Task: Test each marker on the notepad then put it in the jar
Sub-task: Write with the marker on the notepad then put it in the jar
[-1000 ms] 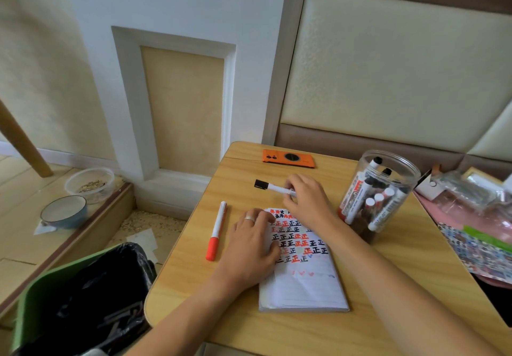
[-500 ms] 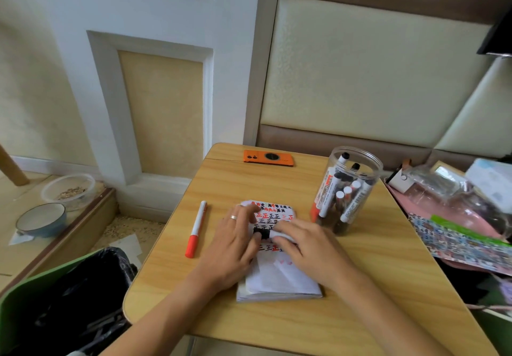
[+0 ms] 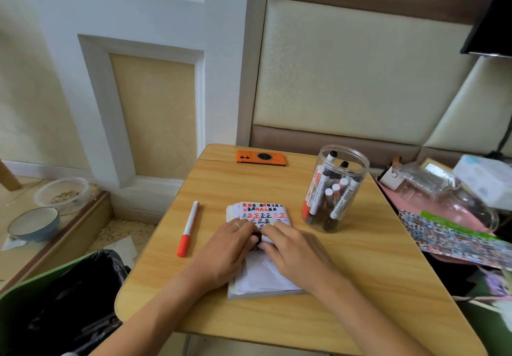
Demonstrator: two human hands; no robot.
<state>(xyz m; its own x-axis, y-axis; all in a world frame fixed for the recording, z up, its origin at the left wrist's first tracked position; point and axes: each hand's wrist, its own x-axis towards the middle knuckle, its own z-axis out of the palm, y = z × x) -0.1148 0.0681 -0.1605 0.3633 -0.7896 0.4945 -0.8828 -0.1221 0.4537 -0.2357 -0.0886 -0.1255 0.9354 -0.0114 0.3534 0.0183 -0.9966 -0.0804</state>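
A white notepad [image 3: 260, 278] with red and black test marks lies in the middle of the wooden table [image 3: 360, 286]. Both hands meet over it. My right hand [image 3: 293, 250] grips the white body of a black-capped marker [image 3: 258, 238], and my left hand [image 3: 227, 247] has its fingers on the black cap end. Most of that marker is hidden by the fingers. A red-capped marker [image 3: 188, 229] lies on the table left of the notepad. The clear plastic jar [image 3: 336, 189] stands to the right behind the pad, holding several markers.
An orange phone [image 3: 261, 158] lies at the table's far edge. Pink bags, a sticker sheet [image 3: 448, 236] and clutter crowd the right side. A green bin with a black liner [image 3: 66, 300] stands at lower left; two bowls [image 3: 34, 224] sit on the floor.
My right hand carried the black-capped marker from the table behind the notepad to above the pad, and my left hand came up to its cap. The view shifted left and up.
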